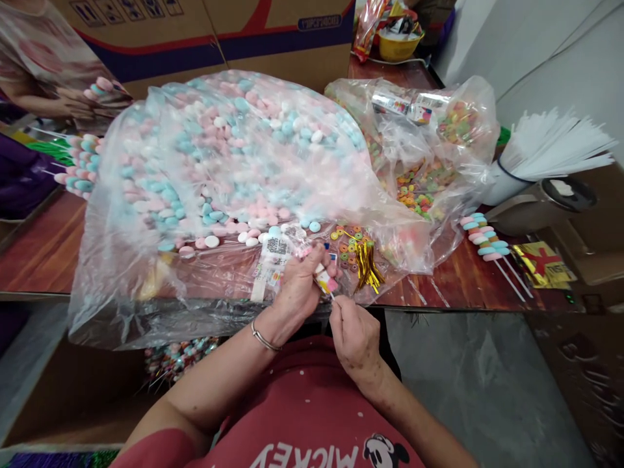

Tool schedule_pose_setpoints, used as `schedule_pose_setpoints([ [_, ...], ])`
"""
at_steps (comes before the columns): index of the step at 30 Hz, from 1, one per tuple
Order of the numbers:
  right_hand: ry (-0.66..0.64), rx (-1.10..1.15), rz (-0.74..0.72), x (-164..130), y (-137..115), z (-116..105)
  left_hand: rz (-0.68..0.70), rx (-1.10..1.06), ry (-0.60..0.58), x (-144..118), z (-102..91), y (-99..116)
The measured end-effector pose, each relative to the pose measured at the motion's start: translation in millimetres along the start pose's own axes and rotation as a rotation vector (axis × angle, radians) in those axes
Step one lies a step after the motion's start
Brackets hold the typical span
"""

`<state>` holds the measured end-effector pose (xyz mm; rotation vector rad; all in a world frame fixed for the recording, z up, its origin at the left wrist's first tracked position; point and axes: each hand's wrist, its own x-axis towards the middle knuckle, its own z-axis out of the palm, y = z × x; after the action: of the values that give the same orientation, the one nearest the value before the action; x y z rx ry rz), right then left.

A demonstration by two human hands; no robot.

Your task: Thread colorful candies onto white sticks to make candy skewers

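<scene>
Close in at the table (43, 250) edge, the left hand (302, 283) pinches a short stack of pink and white candy discs (325, 281); the right hand (355, 335), fingers pressed together, pinches the thin white stick (332, 298) entering the stack from below. Discs look light, hard and chalky, likely to chip or slide off if squeezed askew; best gripped by their flat edges, stick held near its tip. Stick looks slender and apt to bend

Just beyond, a big clear plastic bag (121, 195) of pink, blue and white discs sprawls over the table, slack and slippery. Gold twist ties (366, 263) and small ring candies (346, 244) lie beside the left hand. Finished candy skewers (485, 237) rest to the right, near a cup of white sticks (550, 146). Table is dark red wood, glossy. Cardboard boxes (205, 32) behind; another person's hands (73, 104) hold a skewer at far left
</scene>
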<state>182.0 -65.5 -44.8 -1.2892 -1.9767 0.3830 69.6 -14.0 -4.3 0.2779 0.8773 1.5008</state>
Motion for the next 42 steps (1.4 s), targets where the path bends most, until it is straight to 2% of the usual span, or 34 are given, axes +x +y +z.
schedule_pose_setpoints([
  [3, -0.091, 0.255, 0.158, 6, -1, 0, -0.026, -0.025, -0.050, -14, 3.1, -14],
  [6, -0.149, 0.482, 0.303, 9, 0, -5, 0.003, -0.032, -0.061, -17, 2.0, -14],
  [8, -0.138, 0.500, 0.290, 8, 0, -9, 0.056, -0.028, -0.058, -12, 0.6, -6],
  [11, -0.111, 0.390, 0.164, 5, -1, -13, 0.127, -0.026, -0.042, -4, 0.4, 5],
  [14, -0.102, 0.319, 0.097, 6, -2, -11, 0.133, -0.009, -0.061, -3, 2.3, 2],
  [18, -0.078, 0.364, 0.143, 14, -2, -6, 0.059, 0.096, -0.139, -12, 0.7, -15],
  [21, -0.081, 0.422, 0.188, 17, -2, -2, 0.109, 0.236, -0.154, -16, -5.9, -23],
  [24, -0.083, 0.473, 0.228, 15, -5, 4, 0.171, 0.370, -0.207, -17, -12.9, -25],
  [26, -0.072, 0.512, 0.263, 14, -6, 6, 0.150, 0.451, -0.261, -17, -16.0, -24],
  [28, -0.114, 0.532, 0.270, 16, -7, 3, 0.143, 0.515, -0.277, -16, -18.1, -21],
  [31, -0.211, 0.469, 0.153, 26, -5, -14, 0.141, 0.614, -0.232, -16, -20.7, -14],
  [35, 0.000, 0.148, -0.030, 47, -4, -36, 0.232, 0.816, -0.129, -17, -22.2, -7],
  [37, -0.019, 0.022, -0.117, 56, -6, -38, 0.284, 0.924, -0.174, -18, -21.6, -10],
  [40, -0.142, 0.009, -0.195, 64, -6, -33, 0.336, 1.122, -0.258, -23, -19.5, -12],
  [42, -0.134, 0.011, -0.213, 66, -3, -27, 0.332, 1.360, -0.400, -33, -16.0, -3],
])
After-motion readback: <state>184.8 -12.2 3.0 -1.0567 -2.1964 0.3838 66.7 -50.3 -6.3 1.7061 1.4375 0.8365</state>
